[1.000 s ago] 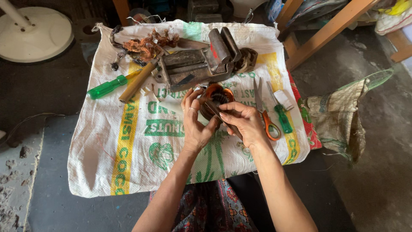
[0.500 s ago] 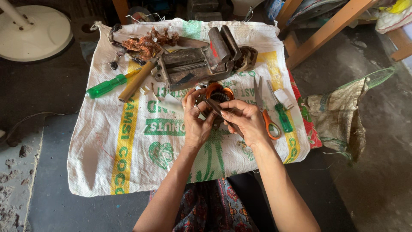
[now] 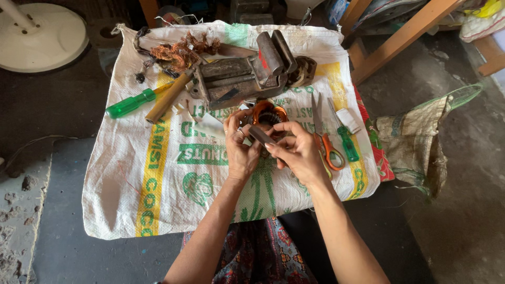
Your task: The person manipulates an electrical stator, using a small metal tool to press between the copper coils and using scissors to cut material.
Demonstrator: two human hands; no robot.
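While gripped in the left hand (image 3: 241, 150), a round copper-wound motor coil (image 3: 269, 114) is held above the printed white woven sack (image 3: 158, 173). A dark flat metal strip (image 3: 261, 136) is pinched by the right hand (image 3: 301, 152).

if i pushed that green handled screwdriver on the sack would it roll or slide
The green-handled screwdriver looks round in the handle, so it would probably roll sideways rather than slide. The woven sack is wrinkled, which may stop it soon. It looks rigid and fairly light, and the wooden handle beside it could block it.
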